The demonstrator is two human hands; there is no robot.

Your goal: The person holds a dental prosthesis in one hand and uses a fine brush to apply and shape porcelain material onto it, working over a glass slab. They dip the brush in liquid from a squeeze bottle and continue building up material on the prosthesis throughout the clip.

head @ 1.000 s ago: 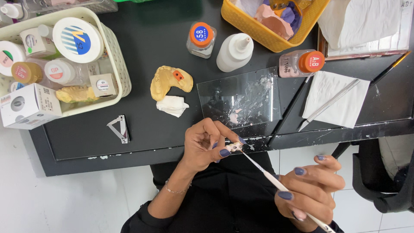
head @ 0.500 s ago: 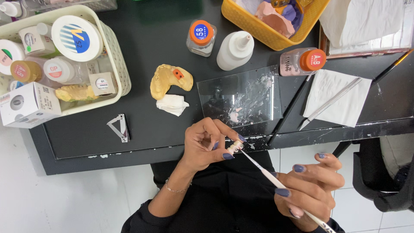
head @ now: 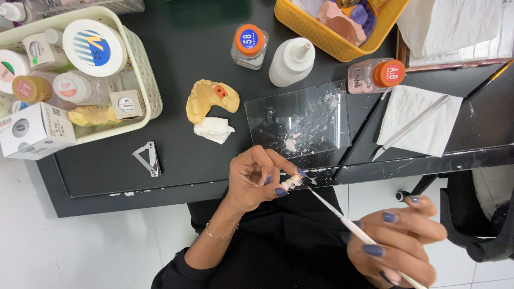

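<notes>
Just off the near edge of the table (head: 176, 176), below the glass slab (head: 300, 120), the left hand (head: 254, 179) pinches a small tooth bridge (head: 292, 183) between thumb and fingertips, clear of the tabletop and over the lap. The right hand (head: 399, 243) is closed around a thin white brush (head: 348, 225), held like a pen well back from its tip, and the tip meets the bridge.

The bridge looks tiny, hard and light, and probably brittle; any wet paste on it would smear at a touch. A hold by its ends or underside, as the fingers seem to have it now, seems safest, and a firm squeeze looks unwise. The brush is slim and stiff and likely needs only a light hold.

Paste smears lie on the slab, whose near edge sits close to the table edge, so a knock from the wrist could tip it. Left of the slab lie a yellow cast (head: 206, 99) and a white wad (head: 214, 129); further left, a small metal tool (head: 147, 159). Right of the slab a napkin (head: 417, 120) carries a metal instrument. Behind the slab stand jars and a white bottle (head: 292, 61). Open room lies mainly in the air below the slab, over the lap.
</notes>
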